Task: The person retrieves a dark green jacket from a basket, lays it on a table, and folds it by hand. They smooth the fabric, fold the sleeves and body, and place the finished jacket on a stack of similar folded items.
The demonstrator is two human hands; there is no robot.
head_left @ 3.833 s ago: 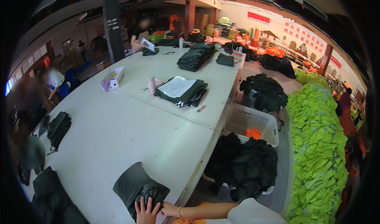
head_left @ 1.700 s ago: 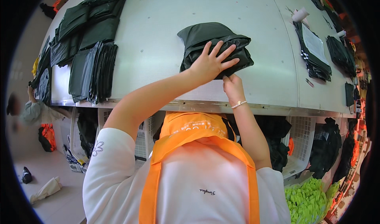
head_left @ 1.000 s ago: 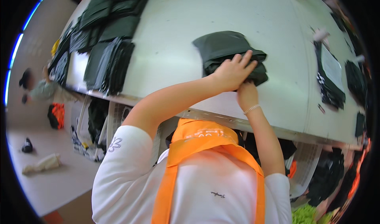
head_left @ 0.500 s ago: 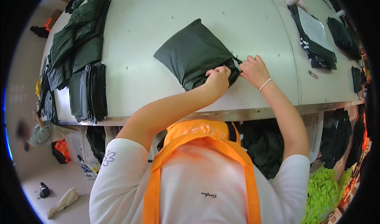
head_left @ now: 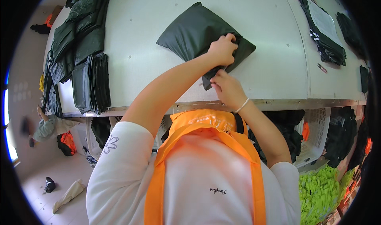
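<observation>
A dark green flat bag (head_left: 190, 30) lies on the pale grey table (head_left: 139, 58), turned cornerwise near the front edge. My left hand (head_left: 222, 49) is closed over the bag's right side, the fingers curled into the fabric. Just below it, my right hand (head_left: 227, 90), with a thin white bracelet at the wrist, pinches the bag's lower corner close to the table edge. Both forearms reach up from my white shirt and orange vest (head_left: 206, 157).
Stacks of folded dark green bags (head_left: 89, 82) fill the table's left end. A dark pile with a white sheet (head_left: 323, 26) lies at the far right. Below the table stand a white basket (head_left: 317, 141) and bright green garments (head_left: 321, 185). A person (head_left: 47, 125) crouches on the floor at left.
My right hand has come in from the bag's right side to its lower corner. My left hand has slid up onto the bag. The bag lies a little farther onto the table.
</observation>
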